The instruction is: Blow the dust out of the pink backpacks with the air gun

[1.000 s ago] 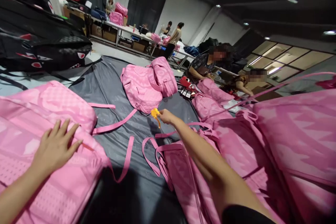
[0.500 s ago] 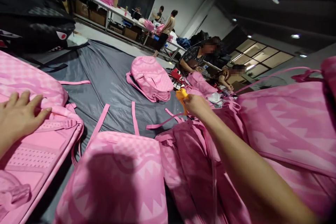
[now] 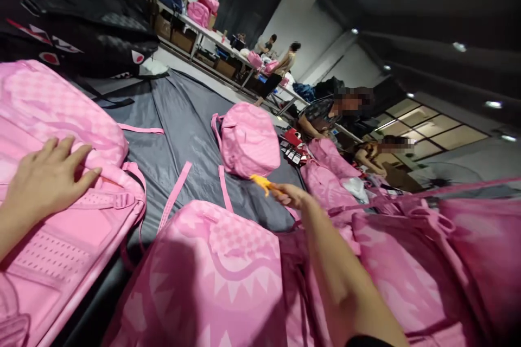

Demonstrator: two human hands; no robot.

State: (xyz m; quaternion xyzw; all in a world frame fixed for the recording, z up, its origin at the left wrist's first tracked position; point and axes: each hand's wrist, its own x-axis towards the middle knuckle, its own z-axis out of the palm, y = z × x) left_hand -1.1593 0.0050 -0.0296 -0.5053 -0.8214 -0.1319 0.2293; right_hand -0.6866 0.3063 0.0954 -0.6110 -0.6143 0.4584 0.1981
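Note:
My left hand (image 3: 52, 179) lies flat with spread fingers on the top of a pink backpack (image 3: 55, 257), whose back padding and straps face up. Stretched out over the middle, my right hand (image 3: 290, 195) is closed around a small yellow-orange tool (image 3: 262, 181); its exact kind is too blurred to tell. The tool's tip points left, just in front of a smaller pink backpack (image 3: 252, 141) on the dark grey sheet (image 3: 183, 119). Between my arms lies another pink backpack (image 3: 228, 276) with a pale jagged-tooth print, partly in shadow.
More pink backpacks (image 3: 399, 260) crowd the right side. Black bags (image 3: 97, 38) with printed eyes and teeth lie at the far left. Red and white tags (image 3: 293, 146) sit beyond the sheet's middle. Two co-workers (image 3: 321, 114) bend over at the far right; long tables (image 3: 211, 38) stand behind.
My right hand has moved left and lower in the view with the yellow-orange tool, which now points left. The view has shifted and tilted. My left hand still rests on the backpack.

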